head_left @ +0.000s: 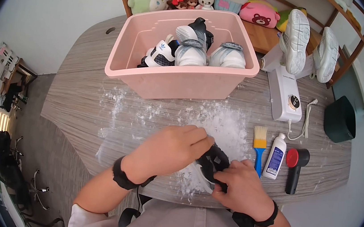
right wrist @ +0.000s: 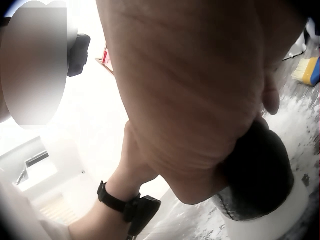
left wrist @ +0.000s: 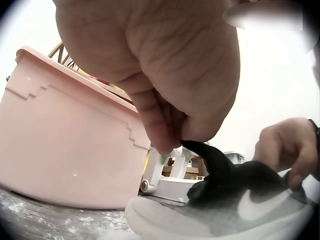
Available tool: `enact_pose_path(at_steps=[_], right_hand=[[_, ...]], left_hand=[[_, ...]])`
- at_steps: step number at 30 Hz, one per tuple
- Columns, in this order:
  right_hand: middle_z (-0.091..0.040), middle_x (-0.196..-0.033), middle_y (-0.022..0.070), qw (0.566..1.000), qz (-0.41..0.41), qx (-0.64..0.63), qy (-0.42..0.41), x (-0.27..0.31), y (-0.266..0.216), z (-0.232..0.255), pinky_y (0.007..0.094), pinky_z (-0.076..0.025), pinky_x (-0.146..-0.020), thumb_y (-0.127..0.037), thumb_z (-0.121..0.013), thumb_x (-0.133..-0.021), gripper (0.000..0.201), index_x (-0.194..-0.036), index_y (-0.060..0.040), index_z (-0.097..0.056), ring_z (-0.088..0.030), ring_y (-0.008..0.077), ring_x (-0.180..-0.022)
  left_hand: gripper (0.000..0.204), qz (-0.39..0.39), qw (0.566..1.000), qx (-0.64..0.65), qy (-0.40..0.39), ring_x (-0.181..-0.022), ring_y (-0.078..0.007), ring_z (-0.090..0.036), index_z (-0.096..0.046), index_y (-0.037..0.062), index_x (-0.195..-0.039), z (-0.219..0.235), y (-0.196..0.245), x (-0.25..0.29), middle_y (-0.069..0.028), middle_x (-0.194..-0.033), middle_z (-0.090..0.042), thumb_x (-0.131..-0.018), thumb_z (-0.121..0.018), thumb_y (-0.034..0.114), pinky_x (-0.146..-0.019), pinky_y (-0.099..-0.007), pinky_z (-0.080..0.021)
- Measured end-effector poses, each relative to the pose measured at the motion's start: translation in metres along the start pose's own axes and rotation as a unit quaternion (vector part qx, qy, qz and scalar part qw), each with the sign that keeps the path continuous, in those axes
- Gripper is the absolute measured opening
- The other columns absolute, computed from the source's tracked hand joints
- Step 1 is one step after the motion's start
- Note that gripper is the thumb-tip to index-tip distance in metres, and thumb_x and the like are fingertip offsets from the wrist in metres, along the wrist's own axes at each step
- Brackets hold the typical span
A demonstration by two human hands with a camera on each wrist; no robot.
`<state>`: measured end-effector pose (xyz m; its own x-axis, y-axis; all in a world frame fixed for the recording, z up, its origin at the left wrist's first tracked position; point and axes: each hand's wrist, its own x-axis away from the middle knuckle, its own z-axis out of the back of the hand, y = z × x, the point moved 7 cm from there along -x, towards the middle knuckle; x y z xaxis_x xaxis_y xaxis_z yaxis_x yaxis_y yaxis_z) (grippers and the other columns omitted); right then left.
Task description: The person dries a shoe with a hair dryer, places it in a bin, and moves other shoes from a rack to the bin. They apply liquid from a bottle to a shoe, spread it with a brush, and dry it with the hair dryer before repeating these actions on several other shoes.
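Note:
A black sneaker (head_left: 213,158) with a white swoosh and a pale sole sits near the table's front edge, amid white powder. My left hand (head_left: 173,147) pinches the shoe's black tongue (left wrist: 214,161) between thumb and fingers, pulling it up from the opening. At the heel (right wrist: 260,175), my right hand (head_left: 247,190) grips the collar, its thumb at the opening. Both hands cover much of the shoe in the head view; its toe shows at the lower left of the left wrist view.
A pink bin (head_left: 176,86) of shoes stands behind the hands. On the right are a brush (head_left: 259,145), a white bottle (head_left: 275,157), a black-and-red handheld device (head_left: 294,171) and a dark green container (head_left: 340,119). White shoes (head_left: 296,42) sit upturned on a white shoe dryer (head_left: 284,96).

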<state>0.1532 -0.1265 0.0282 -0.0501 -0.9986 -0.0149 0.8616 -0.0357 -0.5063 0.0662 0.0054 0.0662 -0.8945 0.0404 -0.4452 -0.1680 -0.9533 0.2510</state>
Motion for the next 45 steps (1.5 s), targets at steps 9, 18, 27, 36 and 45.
enact_pose_path(at_steps=[9,18,27,36,45], right_hand=[[-0.066,-0.064,0.0042,0.992,-0.033,-0.103,0.071,-0.001,0.014,-0.005,0.0409,-0.044,-0.084,-0.024,-0.077,-0.088,0.018,-0.087,-0.0067,-0.072,-0.061,0.0277,-0.062],[-0.064,-0.065,0.0051,0.970,-0.070,-0.202,0.118,0.007,0.020,-0.018,0.0412,-0.044,-0.091,-0.016,-0.074,-0.090,0.011,-0.095,-0.0077,-0.070,-0.062,0.0277,-0.062],[-0.059,-0.064,0.0058,0.964,-0.053,-0.236,0.106,0.006,0.023,-0.022,0.0402,-0.042,-0.083,-0.011,-0.073,-0.089,0.010,-0.088,-0.0073,-0.064,-0.056,0.0279,-0.059],[-0.058,-0.064,0.0070,0.950,-0.102,-0.281,0.089,0.008,0.030,-0.026,0.0412,-0.044,-0.092,-0.012,-0.076,-0.088,0.012,-0.087,-0.0065,-0.065,-0.054,0.0295,-0.058],[-0.067,-0.093,0.0154,0.977,0.032,-0.204,0.051,-0.016,-0.025,-0.025,0.0513,-0.044,-0.101,-0.020,-0.075,-0.088,0.040,-0.122,-0.0021,-0.065,-0.065,0.0343,-0.091]], left_hand=[[0.022,0.120,0.976,0.168,0.074,-0.072,-0.0214,-0.071,-0.077,0.0070,-0.096,-0.010,0.007,0.011,-0.0052,-0.087,-0.072,-0.076,-0.076,-0.002,-0.060,-0.0316,-0.057],[0.022,0.140,0.965,0.171,0.142,-0.075,-0.0188,-0.073,-0.079,0.0078,-0.094,-0.027,0.021,0.042,-0.0041,-0.097,-0.076,-0.074,-0.080,-0.001,-0.061,-0.0291,-0.059],[0.029,0.100,0.988,0.042,0.111,-0.083,-0.0206,-0.072,-0.078,0.0066,-0.101,-0.037,0.041,0.044,-0.0060,-0.107,-0.071,-0.073,-0.080,0.002,-0.065,-0.0298,-0.060],[0.041,0.096,0.982,0.155,0.046,-0.099,-0.0281,-0.069,-0.077,0.0025,-0.109,-0.030,0.040,0.062,-0.0110,-0.112,-0.070,-0.069,-0.073,-0.002,-0.076,-0.0330,-0.059],[0.038,0.402,0.862,0.286,0.118,-0.074,-0.0135,-0.070,-0.058,0.0035,-0.101,-0.011,0.006,0.080,-0.0074,-0.084,-0.071,-0.080,-0.090,0.009,-0.071,-0.0288,-0.058]])
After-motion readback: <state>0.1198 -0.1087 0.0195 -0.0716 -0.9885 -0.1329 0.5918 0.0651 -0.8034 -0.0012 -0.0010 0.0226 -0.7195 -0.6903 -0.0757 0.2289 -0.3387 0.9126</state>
